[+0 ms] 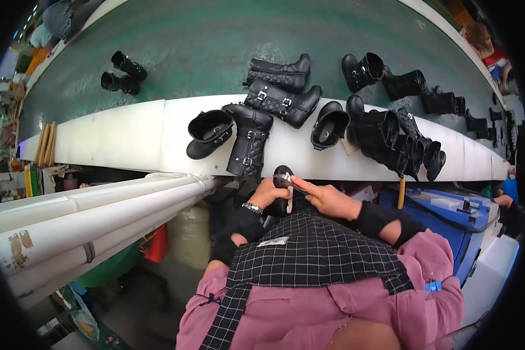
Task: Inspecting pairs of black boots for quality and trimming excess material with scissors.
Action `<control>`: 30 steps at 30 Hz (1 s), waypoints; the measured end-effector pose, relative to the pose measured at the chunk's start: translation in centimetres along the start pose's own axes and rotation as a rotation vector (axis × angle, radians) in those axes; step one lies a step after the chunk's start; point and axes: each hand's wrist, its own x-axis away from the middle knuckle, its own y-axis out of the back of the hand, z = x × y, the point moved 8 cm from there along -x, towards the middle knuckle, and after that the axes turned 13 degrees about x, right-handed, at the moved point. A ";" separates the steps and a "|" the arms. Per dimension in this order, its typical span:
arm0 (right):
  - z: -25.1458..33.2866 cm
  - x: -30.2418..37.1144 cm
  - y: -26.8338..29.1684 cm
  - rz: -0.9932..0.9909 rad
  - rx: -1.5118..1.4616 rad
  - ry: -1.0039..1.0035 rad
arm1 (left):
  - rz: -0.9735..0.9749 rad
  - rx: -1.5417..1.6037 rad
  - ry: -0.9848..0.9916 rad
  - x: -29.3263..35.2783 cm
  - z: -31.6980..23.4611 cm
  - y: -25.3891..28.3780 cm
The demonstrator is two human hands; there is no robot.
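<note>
While our left hand (267,192) wraps the small black boot (283,205) at six o'clock below the white ledge (128,137), our right hand (329,200) pinches its top edge; we judge it light, pliable, best gripped around the shaft.

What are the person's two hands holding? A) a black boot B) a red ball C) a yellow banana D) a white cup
A: the left hand and the right hand both grip a small black boot just below the white ledge, where more black boots stand.
</note>
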 end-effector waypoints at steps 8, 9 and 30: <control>-3.4 0.0 2.1 -0.281 0.144 0.019 | -0.023 0.284 -0.091 2.3 1.1 0.1; -3.9 -0.3 1.9 -0.320 0.172 -0.030 | -0.062 0.220 -0.152 2.8 0.9 0.4; -2.2 -4.7 1.4 -0.941 0.607 -0.029 | -0.588 -0.393 -0.334 11.0 -5.9 1.3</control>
